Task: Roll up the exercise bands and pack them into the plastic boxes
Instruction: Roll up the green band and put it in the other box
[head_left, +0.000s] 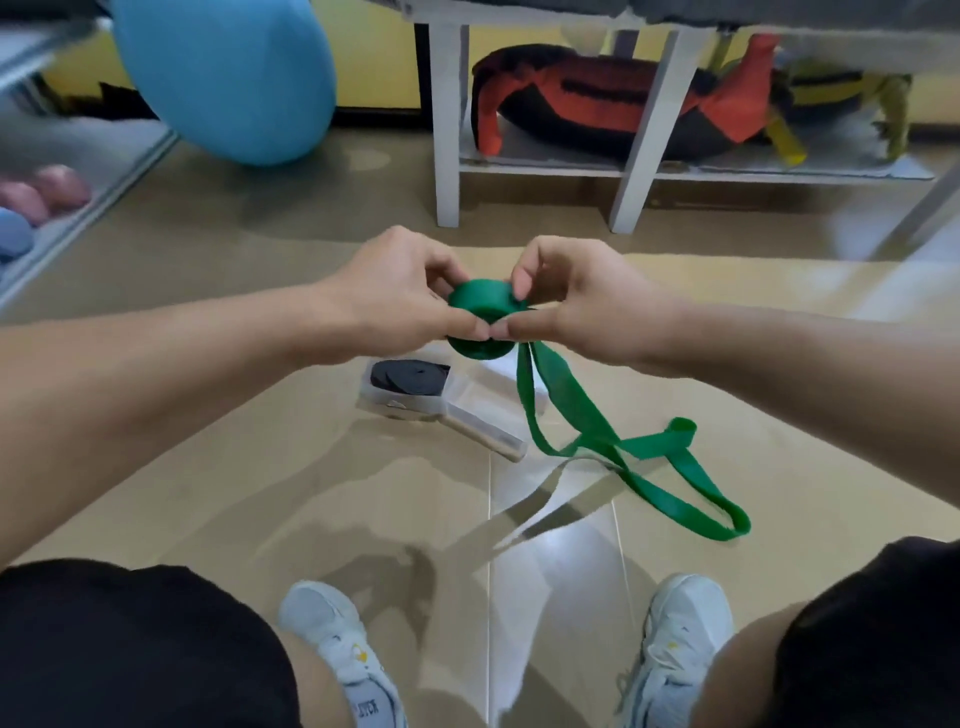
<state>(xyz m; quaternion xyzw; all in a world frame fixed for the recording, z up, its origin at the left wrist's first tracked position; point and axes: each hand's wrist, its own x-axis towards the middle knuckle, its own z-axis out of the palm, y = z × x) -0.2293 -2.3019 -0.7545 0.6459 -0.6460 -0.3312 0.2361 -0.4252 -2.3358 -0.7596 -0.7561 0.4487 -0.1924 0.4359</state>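
Green band tail (613, 447) and plastic box (410, 389) clutter the floor (260, 467) below.

One view only, from a wide-angle camera worn on the person's head. It looked forward and steeply down, past both forearms to the left hand (402, 296) and right hand (582, 306), which met near frame centre, close to the lens. The bottom edge took in the knees and the shoes (343, 654); the tan floor (260, 467) filled the middle. The top edge reached a white shelf unit (644, 124) farther off. Straight lines bowed toward the frame edges.
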